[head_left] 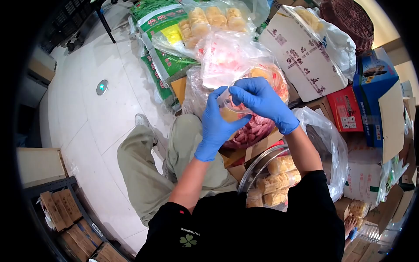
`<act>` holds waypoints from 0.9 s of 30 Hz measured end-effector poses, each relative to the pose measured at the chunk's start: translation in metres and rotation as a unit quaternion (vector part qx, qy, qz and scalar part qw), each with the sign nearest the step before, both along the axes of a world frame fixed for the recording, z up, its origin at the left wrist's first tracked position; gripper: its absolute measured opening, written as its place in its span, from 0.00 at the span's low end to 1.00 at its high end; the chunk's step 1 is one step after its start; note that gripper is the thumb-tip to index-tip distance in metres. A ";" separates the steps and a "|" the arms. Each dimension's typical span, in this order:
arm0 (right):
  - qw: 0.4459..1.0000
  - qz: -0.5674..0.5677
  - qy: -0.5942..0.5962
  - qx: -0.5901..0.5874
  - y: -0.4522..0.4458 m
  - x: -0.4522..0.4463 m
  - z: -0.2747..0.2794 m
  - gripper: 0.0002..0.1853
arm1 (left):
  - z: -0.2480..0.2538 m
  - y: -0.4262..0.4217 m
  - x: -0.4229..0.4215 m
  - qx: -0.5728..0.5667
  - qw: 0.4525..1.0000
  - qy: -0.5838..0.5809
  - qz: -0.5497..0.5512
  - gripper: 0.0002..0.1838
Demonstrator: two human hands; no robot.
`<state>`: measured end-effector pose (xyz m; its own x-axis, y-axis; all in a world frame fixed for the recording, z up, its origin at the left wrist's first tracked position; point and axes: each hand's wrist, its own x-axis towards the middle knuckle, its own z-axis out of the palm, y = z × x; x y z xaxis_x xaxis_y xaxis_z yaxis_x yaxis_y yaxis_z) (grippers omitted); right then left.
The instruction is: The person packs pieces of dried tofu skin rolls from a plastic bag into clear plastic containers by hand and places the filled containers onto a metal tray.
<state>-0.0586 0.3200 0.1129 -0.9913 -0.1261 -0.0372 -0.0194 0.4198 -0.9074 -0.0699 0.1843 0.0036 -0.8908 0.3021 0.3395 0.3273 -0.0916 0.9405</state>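
Observation:
Both my hands wear blue gloves. My left hand [216, 126] is wrapped round a clear plastic cup [228, 107], thumb on the near side. Over the cup's rim, my right hand [262, 101] has its fingers curled together; whatever they hold, if anything, is hidden. Just below the cup lies a heap of reddish-pink pieces [253, 131], in what looks like a bag-lined box. Beside it, orange-yellow pieces [273, 78] show through clear plastic behind my right hand. Nearer my body stands a clear round tub [249, 174] with several packs of pale yellow pieces [277, 174] inside.
Green printed sacks [159, 22] and clear packs of yellow pieces [214, 19] are piled ahead. A white printed foam lid [301, 52] leans at right, near red [345, 109] and blue boxes [375, 87]. Another person's hand [350, 225] touches a pack at lower right.

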 end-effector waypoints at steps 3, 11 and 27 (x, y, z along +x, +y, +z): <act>0.984 0.049 0.150 0.082 0.007 -0.008 -0.004 0.16 | 0.001 0.011 -0.001 0.043 0.999 -0.003 0.017 0.51; 0.993 0.044 0.084 0.064 0.046 -0.027 0.023 0.22 | 0.029 0.053 -0.021 0.049 0.998 0.005 0.024 0.58; 0.984 -0.025 0.129 0.119 0.072 -0.028 0.039 0.27 | 0.037 0.075 -0.039 0.055 0.997 -0.026 -0.036 0.68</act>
